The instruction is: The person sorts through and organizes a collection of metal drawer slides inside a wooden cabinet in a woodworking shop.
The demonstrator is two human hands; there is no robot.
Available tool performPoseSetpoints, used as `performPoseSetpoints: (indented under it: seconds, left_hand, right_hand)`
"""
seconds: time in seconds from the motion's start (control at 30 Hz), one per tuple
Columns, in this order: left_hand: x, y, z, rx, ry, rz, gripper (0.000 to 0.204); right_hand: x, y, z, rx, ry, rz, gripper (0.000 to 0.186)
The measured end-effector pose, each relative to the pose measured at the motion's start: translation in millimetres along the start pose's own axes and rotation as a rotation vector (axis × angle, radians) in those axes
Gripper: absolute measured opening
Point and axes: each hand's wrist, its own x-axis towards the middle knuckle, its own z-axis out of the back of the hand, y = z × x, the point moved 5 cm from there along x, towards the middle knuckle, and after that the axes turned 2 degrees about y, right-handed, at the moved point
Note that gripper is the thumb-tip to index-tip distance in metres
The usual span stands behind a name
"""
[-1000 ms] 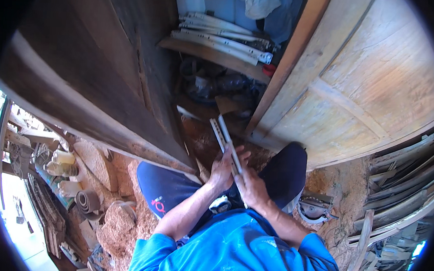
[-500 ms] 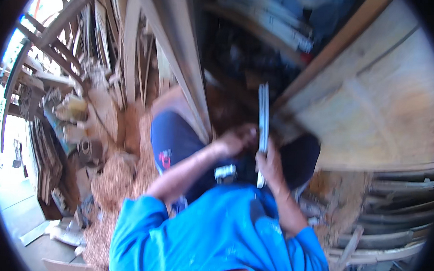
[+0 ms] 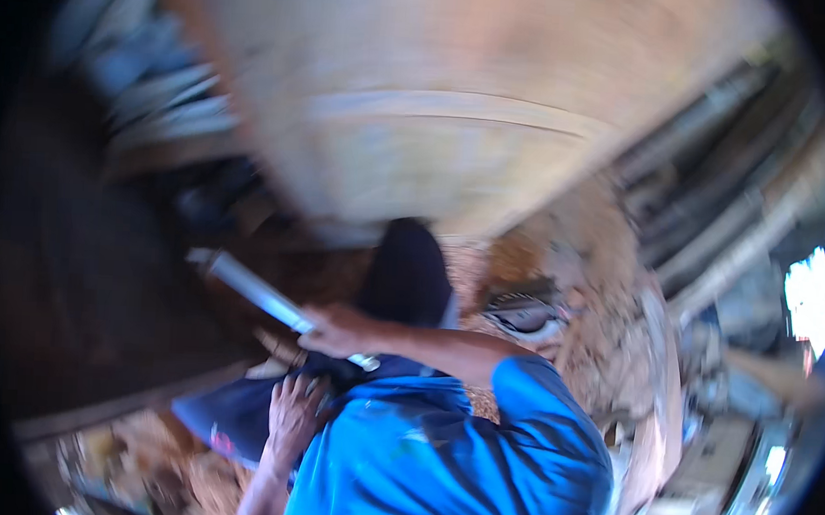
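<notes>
My right hand [image 3: 339, 331] is closed round a long, slim grey-white bar [image 3: 261, 292]. The bar slants up to the left, and a short end sticks out below my fist near my waist. Blur hides its exact kind. My left hand [image 3: 294, 410] lies on my lap with its fingers stretched and slightly apart, near the lower end of the bar but not touching it. Under it is the dark cloth of my trousers [image 3: 237, 407]. A light brown piece of wood [image 3: 280, 348] shows just beyond my left fingertips.
A large pale wooden panel [image 3: 417, 164] stands in front of my knees. A dark board [image 3: 103, 288] fills the left side. Wood shavings [image 3: 595, 332] cover the floor at right, with a dark rounded object [image 3: 521, 314] on them. Long timber lengths [image 3: 714, 199] are stacked at far right.
My view and body have turned to the right, bringing the panel to the front. My left hand has dropped from beside the bar to my lap. The bar, still in my right hand, now slants leftward.
</notes>
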Motion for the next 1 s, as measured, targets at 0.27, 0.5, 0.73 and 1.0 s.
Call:
performPoseSetpoints:
  seconds: [0.27,0.5,0.73,1.0]
  left_hand:
    - [41,-7,-19,0.180,0.165,-0.231,0.044]
    - [47,47,0,-0.493,0.311,-0.066,0.068]
    - [80,33,65,-1.465,0.002,0.060,0.024]
    - [80,3,183,-1.674,-0.741,0.017,0.041]
  right_hand:
    - [-12,-38,20,0.009,-0.137,-0.025,0.037]
    - [-10,8,28,0.010,-0.006,0.057,0.042]
    - [40,47,84,0.271,-0.115,0.122,0.030]
    - [82,174,167,-0.113,-0.055,0.247,0.038]
